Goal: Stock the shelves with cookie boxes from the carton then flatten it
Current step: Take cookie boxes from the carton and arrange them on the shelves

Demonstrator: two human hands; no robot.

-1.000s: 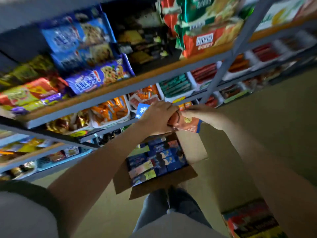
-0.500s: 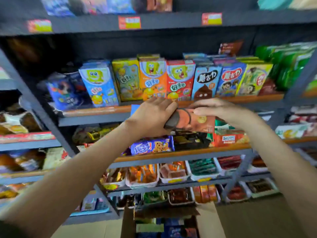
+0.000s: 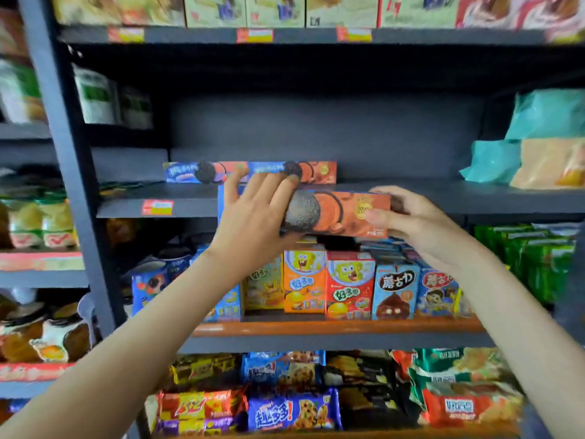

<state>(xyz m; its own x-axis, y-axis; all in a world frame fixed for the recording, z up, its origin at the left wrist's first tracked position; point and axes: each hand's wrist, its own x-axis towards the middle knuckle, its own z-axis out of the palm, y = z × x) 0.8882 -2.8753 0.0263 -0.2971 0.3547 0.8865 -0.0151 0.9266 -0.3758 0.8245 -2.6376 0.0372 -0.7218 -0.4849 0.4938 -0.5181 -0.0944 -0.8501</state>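
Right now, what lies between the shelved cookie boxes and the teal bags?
Only bare shelf between cookie boxes and teal bags, seen in head view.

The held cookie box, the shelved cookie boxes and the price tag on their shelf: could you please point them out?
Held cookie box (image 3: 343, 213), head view, orange face.
Shelved cookie boxes (image 3: 318, 172), head view, orange right end.
Price tag (image 3: 157, 207), head view, centre.
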